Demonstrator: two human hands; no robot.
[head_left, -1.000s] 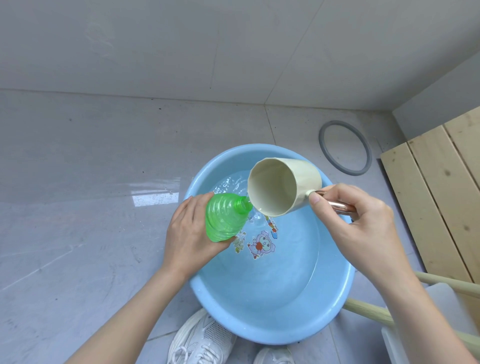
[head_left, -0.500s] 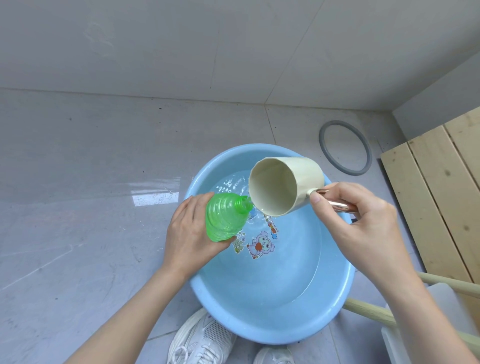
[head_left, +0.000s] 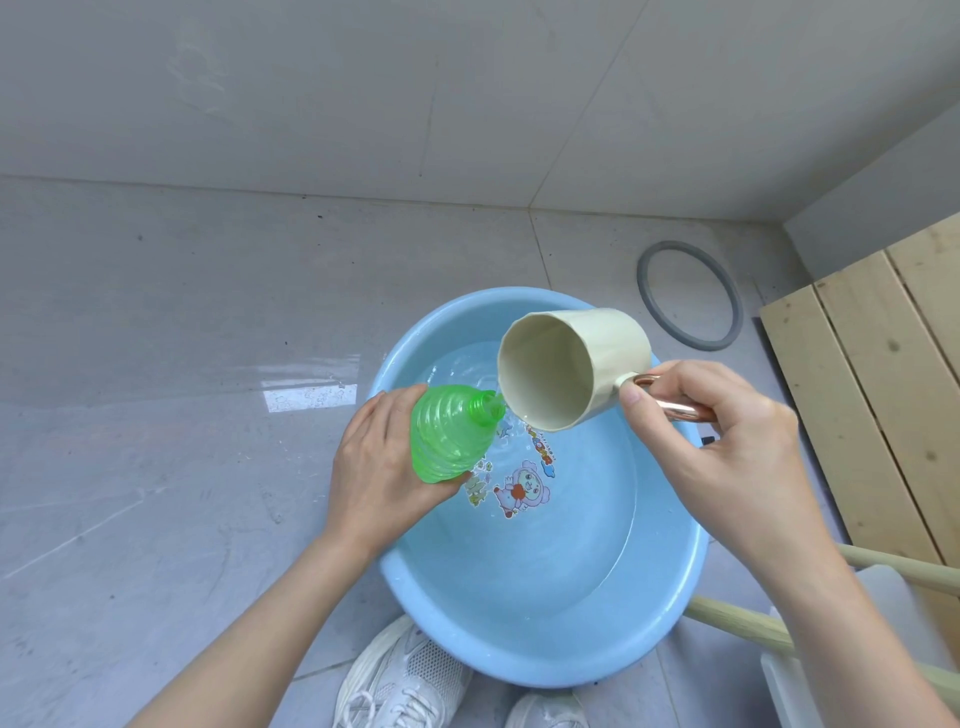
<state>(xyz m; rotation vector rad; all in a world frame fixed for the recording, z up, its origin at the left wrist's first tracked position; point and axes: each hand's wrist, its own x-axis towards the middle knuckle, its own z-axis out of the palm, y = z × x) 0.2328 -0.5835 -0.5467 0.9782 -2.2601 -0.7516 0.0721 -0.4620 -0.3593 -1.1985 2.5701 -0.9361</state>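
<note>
Your left hand (head_left: 384, 467) grips the green bottle (head_left: 449, 434), neck tilted up-right toward the cup (head_left: 571, 364) — its lip seemingly just above the mouth (right hand (head_left: 722, 441) clasping the handle).

Grey ring (head_left: 642, 293) nr wood slats (head_left: 857, 395) – sneakers (head_left: 405, 675)

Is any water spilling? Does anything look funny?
A little. The right hand tips the cream cup at the green bottle held by the left hand, and some water seems to miss the small mouth, rippling the blue basin below. The floor beside it looks wet and shiny.
</note>
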